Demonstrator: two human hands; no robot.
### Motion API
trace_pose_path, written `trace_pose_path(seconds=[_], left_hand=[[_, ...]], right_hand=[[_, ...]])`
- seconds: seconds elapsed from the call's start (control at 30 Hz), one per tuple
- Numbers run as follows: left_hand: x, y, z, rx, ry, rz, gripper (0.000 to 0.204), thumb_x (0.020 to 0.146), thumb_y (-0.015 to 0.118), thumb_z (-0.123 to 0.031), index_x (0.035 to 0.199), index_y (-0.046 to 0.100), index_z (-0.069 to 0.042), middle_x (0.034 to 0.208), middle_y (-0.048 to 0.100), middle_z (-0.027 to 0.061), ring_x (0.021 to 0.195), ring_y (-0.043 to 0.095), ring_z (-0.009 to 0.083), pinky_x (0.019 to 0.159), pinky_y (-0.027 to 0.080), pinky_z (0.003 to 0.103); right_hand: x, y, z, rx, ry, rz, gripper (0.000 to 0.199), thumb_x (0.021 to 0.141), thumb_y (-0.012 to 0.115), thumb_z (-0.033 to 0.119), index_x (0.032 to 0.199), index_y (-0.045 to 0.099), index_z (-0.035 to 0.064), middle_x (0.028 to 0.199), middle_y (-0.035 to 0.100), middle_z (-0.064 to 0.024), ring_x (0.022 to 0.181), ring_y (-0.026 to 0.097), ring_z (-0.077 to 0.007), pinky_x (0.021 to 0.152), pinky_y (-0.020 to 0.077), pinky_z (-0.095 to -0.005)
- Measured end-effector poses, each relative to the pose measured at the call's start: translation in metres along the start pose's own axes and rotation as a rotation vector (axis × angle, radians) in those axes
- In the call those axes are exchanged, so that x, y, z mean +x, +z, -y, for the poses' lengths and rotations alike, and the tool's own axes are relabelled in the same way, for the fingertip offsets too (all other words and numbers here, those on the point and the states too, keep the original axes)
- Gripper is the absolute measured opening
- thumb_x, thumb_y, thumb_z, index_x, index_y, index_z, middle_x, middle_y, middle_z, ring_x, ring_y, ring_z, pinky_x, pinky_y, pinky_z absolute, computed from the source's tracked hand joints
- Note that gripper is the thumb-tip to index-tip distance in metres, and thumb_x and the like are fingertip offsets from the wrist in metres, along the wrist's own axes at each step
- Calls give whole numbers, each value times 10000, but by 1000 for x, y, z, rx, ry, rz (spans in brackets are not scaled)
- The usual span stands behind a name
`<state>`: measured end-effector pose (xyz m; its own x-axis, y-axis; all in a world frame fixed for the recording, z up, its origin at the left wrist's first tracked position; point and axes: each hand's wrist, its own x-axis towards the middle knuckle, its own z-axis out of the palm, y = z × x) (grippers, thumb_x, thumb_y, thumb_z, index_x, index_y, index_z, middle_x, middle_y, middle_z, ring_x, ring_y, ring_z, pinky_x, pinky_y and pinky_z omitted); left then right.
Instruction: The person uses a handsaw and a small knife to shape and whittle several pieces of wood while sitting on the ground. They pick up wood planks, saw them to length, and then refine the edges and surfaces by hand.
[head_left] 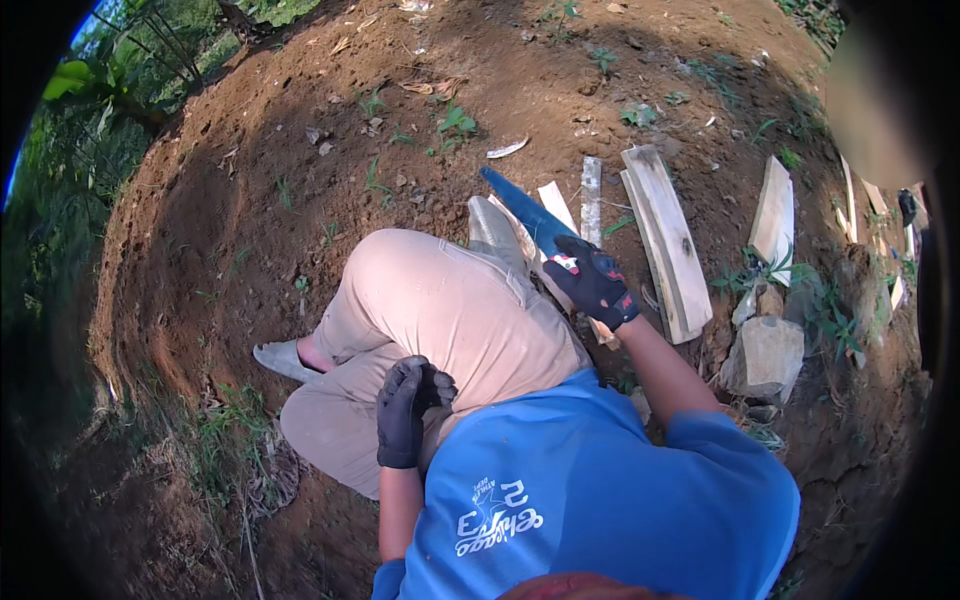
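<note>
Gloved right hand (592, 282) clamps a blue-bladed machete (528, 212), angled toward split wood planks (665, 240) on bare soil. Gloved left hand (410, 405) rests curled shut, empty, against the knee for balance.

left hand (408, 408) gloved, curled; right hand (590, 280) gloved, gripping

From here I cannot see the handle of the blue blade (525, 212): the right hand (592, 282) covers it. The wood strip (556, 207) beneath that hand is partly hidden, so I cannot tell its full length. The left hand (408, 408) is curled on the thigh, and I cannot tell whether it holds anything. My view of the wood pieces (885, 225) at the right edge is blocked by a blurred pale shape (875, 110). The grey sandal (282, 358) is partly hidden under the leg
</note>
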<state>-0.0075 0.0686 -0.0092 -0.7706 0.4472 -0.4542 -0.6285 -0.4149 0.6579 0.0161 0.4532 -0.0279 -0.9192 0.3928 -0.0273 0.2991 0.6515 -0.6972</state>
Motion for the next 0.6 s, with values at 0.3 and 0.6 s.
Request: trace_pose_path(seconds=[0.3, 0.6], left_hand=[[-47, -3, -12, 234, 75, -131, 225, 1090, 571, -197, 1174, 639, 1, 1014, 736, 156, 932, 734, 261, 870, 610, 408], [-58, -15, -1, 165, 98, -152, 289, 1081, 596, -195, 1305, 616, -13, 1112, 764, 173, 975, 760, 252, 898, 619, 393]], right_hand=[[69, 146, -88, -340, -196, 83, 416, 985, 628, 288, 1330, 631, 56, 1138, 711, -269, 1060, 733, -423, 829, 606, -529], [66, 177, -104, -862, -332, -120, 457, 929, 600, 200, 1368, 641, 78, 1102, 698, -145, 913, 727, -276, 638, 600, -427]])
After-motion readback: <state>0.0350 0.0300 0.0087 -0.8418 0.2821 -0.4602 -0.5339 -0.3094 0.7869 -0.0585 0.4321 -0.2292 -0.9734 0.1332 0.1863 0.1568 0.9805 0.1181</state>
